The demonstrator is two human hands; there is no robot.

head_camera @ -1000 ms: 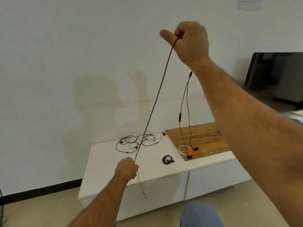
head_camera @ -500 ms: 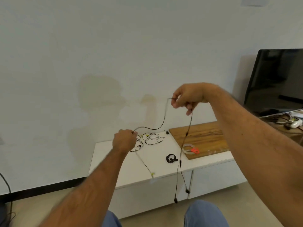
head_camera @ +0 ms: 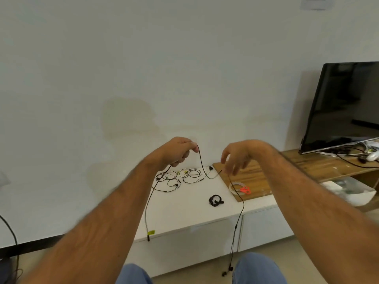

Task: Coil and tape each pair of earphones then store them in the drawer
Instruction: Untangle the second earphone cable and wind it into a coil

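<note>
Both hands have dropped closer together: left hand (head_camera: 176,152) pinches the earphone cable (head_camera: 202,162), which sags rightward to the right hand (head_camera: 238,158), fingers loosely spread, grip unclear.

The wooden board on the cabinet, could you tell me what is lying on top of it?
On the board lie a tape roll and orange scissors. The right hand hides part of it.

Black TV screen (head_camera: 344,107) at 3 o'clock on wooden shelf (head_camera: 320,165); paper sheet (head_camera: 316,3) on wall at 1 o'clock.
</note>
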